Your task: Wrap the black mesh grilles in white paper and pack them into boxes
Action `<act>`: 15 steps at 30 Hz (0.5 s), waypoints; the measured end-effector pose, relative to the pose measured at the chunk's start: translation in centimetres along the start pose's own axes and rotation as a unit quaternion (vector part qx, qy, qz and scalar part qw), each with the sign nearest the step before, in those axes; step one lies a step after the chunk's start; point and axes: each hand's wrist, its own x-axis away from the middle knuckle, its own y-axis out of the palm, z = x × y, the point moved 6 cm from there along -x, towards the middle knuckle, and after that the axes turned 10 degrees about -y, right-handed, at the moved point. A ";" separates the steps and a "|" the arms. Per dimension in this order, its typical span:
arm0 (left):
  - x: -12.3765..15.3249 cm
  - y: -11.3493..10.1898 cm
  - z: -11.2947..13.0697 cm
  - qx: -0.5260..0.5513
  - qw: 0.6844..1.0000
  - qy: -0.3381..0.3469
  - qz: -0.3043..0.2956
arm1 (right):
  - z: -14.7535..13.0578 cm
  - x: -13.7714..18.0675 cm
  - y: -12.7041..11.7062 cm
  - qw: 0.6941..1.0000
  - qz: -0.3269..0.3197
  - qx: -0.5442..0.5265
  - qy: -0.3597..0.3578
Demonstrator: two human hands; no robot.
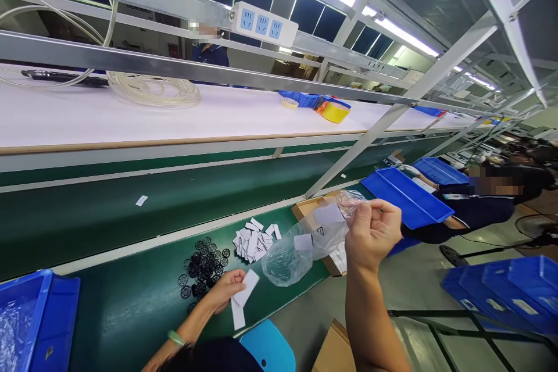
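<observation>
My right hand (375, 229) is raised, its fingers pinched on the gathered top of a transparent plastic bag (285, 264). The bag hangs tilted to the left, with a printed mark and pale rectangular pieces showing through or behind it. Lower down, my left hand (229, 289) grips two white rectangular cards (247, 289) that fan apart. Just beyond it lies a loose heap of black spoked plastic wheels (204, 264) on the green bench. A pile of small white cards (253, 242) sits between the wheels and the bag.
An open cardboard box (305, 207) stands behind the bag. A blue bin (54, 319) with plastic film is at left. To the right, a co-worker (475, 209) handles a blue tray (407, 195). A blue stool (268, 346) is below, and a slanted metal post (349, 157) rises behind.
</observation>
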 end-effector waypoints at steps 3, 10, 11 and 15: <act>-0.8 0.6 0.3 0.072 0.997 0.014 0.008 | -0.5 0.2 0.3 1.000 -0.009 -0.028 0.009; -1.5 1.4 0.9 0.145 0.989 0.005 0.021 | -1.4 0.1 0.6 0.994 0.004 -0.096 0.046; -1.6 1.1 0.6 0.147 0.988 0.002 0.041 | -1.6 0.0 0.8 0.993 0.004 -0.105 0.048; -2.0 1.2 -0.8 0.149 0.983 -0.007 0.104 | -2.6 0.0 1.8 0.989 0.013 -0.135 0.052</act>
